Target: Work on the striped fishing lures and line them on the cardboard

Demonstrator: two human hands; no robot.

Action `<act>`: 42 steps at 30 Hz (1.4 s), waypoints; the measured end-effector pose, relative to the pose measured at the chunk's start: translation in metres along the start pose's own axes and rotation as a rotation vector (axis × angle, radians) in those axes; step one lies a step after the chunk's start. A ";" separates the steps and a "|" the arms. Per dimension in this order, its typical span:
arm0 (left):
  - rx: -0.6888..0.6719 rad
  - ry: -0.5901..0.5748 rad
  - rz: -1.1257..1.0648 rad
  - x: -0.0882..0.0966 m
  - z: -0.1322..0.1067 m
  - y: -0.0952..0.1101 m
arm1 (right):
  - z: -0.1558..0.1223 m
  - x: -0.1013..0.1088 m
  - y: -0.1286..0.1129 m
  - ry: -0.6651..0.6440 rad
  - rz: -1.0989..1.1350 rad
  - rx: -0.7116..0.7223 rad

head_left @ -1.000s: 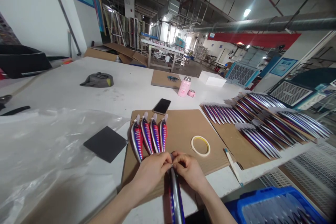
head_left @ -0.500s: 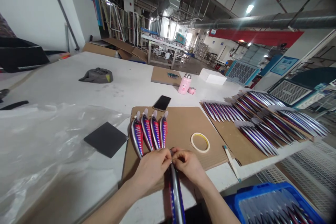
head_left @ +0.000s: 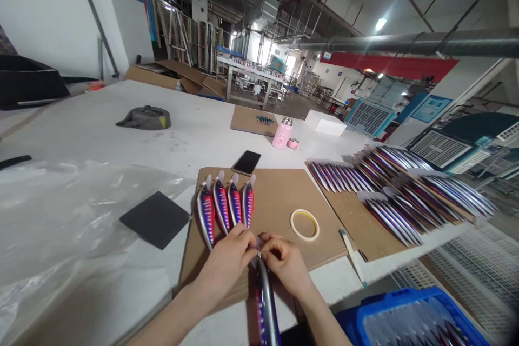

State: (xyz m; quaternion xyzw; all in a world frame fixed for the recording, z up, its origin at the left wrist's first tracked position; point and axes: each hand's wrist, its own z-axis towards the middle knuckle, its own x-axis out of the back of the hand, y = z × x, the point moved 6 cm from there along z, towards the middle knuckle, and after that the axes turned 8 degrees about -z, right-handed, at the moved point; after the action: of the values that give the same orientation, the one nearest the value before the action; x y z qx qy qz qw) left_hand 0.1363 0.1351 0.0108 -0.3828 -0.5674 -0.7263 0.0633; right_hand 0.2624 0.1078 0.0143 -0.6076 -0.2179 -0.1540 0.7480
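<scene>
My left hand (head_left: 228,261) and my right hand (head_left: 286,264) pinch together at the front tip of a long silver, purple and red fishing lure (head_left: 265,308) that points toward me. Both hands are closed on it, over a brown cardboard sheet (head_left: 279,194). Just beyond my left hand, a row of several matching lures (head_left: 224,205) lies side by side on the cardboard. A roll of pale tape (head_left: 304,224) lies to the right of my hands.
A black phone (head_left: 246,162) lies at the cardboard's far edge, a black square pad (head_left: 155,219) and clear plastic sheeting (head_left: 60,227) to the left. More lures on cardboard (head_left: 401,189) fill the right. A blue bin (head_left: 409,319) is below, a pink bottle (head_left: 282,133) farther back.
My hands stay pinched on the lure's tip with only small finger shifts. The view has drifted slightly, so everything sits a little further left.
</scene>
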 end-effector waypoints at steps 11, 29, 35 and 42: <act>-0.012 -0.053 0.010 -0.003 -0.002 0.007 | -0.002 0.006 0.007 0.061 -0.048 -0.075; -0.005 -0.036 0.091 0.000 -0.003 0.009 | -0.002 0.010 0.008 -0.090 0.057 -0.049; 0.007 -0.039 0.103 -0.001 -0.002 0.008 | 0.003 0.001 0.008 -0.045 0.023 -0.082; 0.008 -0.043 0.097 -0.001 -0.002 0.007 | 0.001 0.001 0.002 0.072 -0.076 -0.098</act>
State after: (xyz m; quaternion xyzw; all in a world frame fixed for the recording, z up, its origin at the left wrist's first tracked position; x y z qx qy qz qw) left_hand 0.1393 0.1305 0.0154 -0.4251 -0.5522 -0.7118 0.0879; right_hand 0.2645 0.1090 0.0131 -0.6289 -0.2061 -0.2145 0.7183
